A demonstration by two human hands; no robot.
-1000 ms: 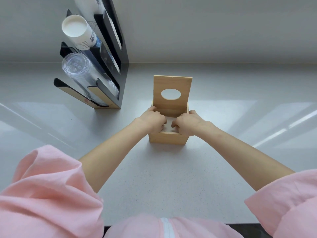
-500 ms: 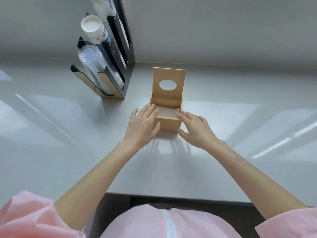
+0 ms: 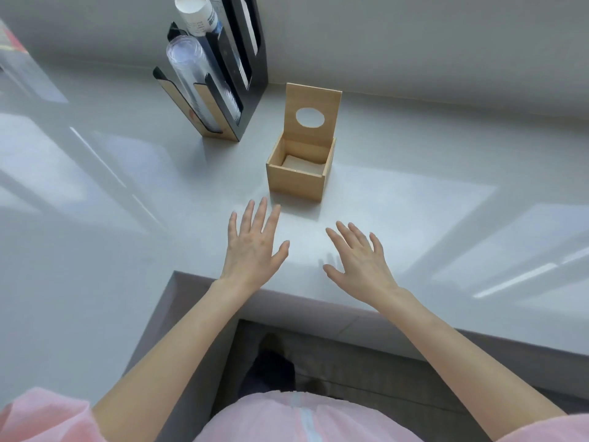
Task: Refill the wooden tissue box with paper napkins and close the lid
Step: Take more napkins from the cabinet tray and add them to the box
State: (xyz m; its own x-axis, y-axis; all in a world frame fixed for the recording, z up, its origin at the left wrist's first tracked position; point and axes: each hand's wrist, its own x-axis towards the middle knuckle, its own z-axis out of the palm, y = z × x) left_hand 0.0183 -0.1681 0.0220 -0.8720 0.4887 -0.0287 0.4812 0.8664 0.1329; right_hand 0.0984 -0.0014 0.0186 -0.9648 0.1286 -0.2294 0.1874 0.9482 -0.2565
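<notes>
Two empty hands, one box filled but not yet shut.

Both the left hand (image 3: 255, 247) and the right hand (image 3: 358, 256) hover spread and flat over the pale counter (image 3: 414, 212), fingers apart, holding nothing, just short of the wooden tissue box (image 3: 298, 183). A low stack of paper napkins (image 3: 298, 162) sits at the bottom, and the lid (image 3: 312, 118) with its oval hole stands upright at the back edge. To me the refill looks done; the next move would be reaching past the box to tip that lid forward and down, gently, so it seats square.
</notes>
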